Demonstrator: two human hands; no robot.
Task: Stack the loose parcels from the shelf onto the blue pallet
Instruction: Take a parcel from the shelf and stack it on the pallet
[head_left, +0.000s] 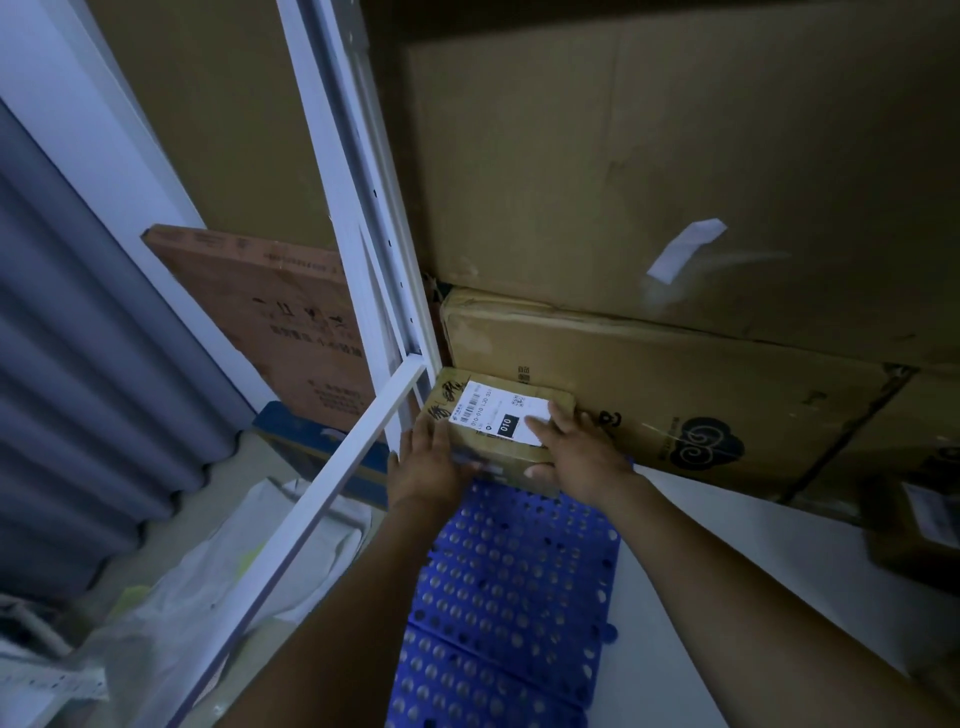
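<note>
The right hand (569, 449) holds a small brown cardboard parcel with a white shipping label (493, 415), fingers spread flat on the label and thumb hooked over the near edge. The left hand (428, 462) presses flat against the parcel's near-left corner, fingers straight. The parcel sits at the far end of the blue perforated plastic pallet (509, 587), touching a long tan carton printed with a black cloud mark (675, 384) behind it. A very large plain cardboard box with a strip of white tape (649, 156) rests on that carton. Just beside the left hand, a white metal shelf frame (358, 223) and its slanting crossbar hem the parcel in on the left. Beyond the frame lean a reddish-brown flat carton (296, 317) and a blue box (306, 439), with clear plastic bags (208, 571) below and a grey corrugated wall (78, 374) further left. Far right, another labelled parcel (914, 525) sits on the pale floor (727, 525). Both bare forearms reach forward, converging on the parcel.
</note>
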